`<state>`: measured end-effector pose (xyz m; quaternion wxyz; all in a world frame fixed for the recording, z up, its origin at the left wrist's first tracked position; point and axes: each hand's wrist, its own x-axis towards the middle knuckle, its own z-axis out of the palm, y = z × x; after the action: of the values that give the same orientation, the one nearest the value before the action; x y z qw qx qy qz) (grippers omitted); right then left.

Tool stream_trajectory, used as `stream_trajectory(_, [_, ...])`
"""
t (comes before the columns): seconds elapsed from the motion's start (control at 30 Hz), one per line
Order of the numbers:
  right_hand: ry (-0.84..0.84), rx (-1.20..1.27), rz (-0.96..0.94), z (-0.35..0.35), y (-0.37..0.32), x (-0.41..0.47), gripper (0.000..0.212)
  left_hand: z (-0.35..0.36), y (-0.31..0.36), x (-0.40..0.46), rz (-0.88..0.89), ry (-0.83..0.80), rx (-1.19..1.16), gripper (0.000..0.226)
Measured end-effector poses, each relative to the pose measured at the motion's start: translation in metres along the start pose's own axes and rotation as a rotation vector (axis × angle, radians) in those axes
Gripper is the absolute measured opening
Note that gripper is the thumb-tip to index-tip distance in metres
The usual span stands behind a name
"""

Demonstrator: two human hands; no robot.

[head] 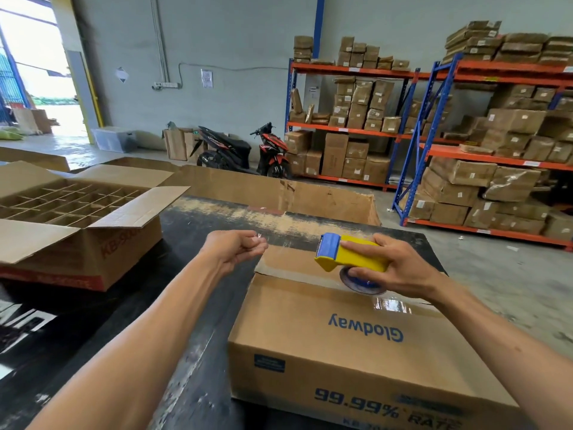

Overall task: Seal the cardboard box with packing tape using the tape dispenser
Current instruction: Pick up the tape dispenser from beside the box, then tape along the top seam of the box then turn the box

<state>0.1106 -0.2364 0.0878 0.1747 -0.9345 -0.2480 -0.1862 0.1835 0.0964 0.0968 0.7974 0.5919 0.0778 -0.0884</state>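
Note:
A closed cardboard box (325, 346) with blue "Glodway" print lies on the black table in front of me. My right hand (400, 268) grips a yellow and blue tape dispenser (347, 252) just above the box's far flap, its blue tape roll (362, 282) hanging under it. My left hand (238, 248) hovers left of the dispenser, past the box's far left corner, fingers pinched on the clear tape end (259, 238). A glossy strip of clear tape (393, 305) runs along the box's centre seam near my right wrist.
An open cardboard box (102, 243) with a divider grid sits on the black table (173, 305) to the left. A flat cardboard sheet (279, 193) stands behind the table. Blue-and-orange racks (434, 131) full of cartons and a parked motorcycle (245, 150) lie beyond.

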Motion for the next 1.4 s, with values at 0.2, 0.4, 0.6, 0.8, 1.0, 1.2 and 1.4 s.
stream_trajectory(0.2, [-0.069,0.053,0.061,0.014,0.000,0.007,0.052,-0.009,-0.033,0.009,0.093,0.112,0.111,0.016])
stream_trajectory(0.4, [-0.140,-0.045,0.092,0.020,-0.011,0.016,0.059,-0.008,-0.067,0.013,0.175,0.273,0.304,0.021])
stream_trajectory(0.6, [-0.183,-0.085,0.086,0.020,-0.014,0.024,0.059,0.001,-0.079,0.002,0.383,0.365,0.475,0.026])
stream_trajectory(0.8, [-0.272,-0.183,0.084,0.023,-0.017,0.035,0.057,-0.009,-0.092,0.010,0.273,0.386,0.506,0.028])
stream_trajectory(1.0, [-0.326,-0.198,0.095,0.031,-0.014,0.040,0.049,-0.019,-0.092,0.016,0.086,0.358,0.485,0.061])
stream_trajectory(1.2, [-0.332,0.023,0.181,0.032,-0.007,0.039,0.051,-0.013,-0.094,0.009,0.383,0.375,1.033,0.050])
stream_trajectory(1.4, [-0.283,0.068,0.192,0.034,-0.008,0.038,0.049,0.019,-0.101,0.012,0.417,-0.109,1.440,0.061])
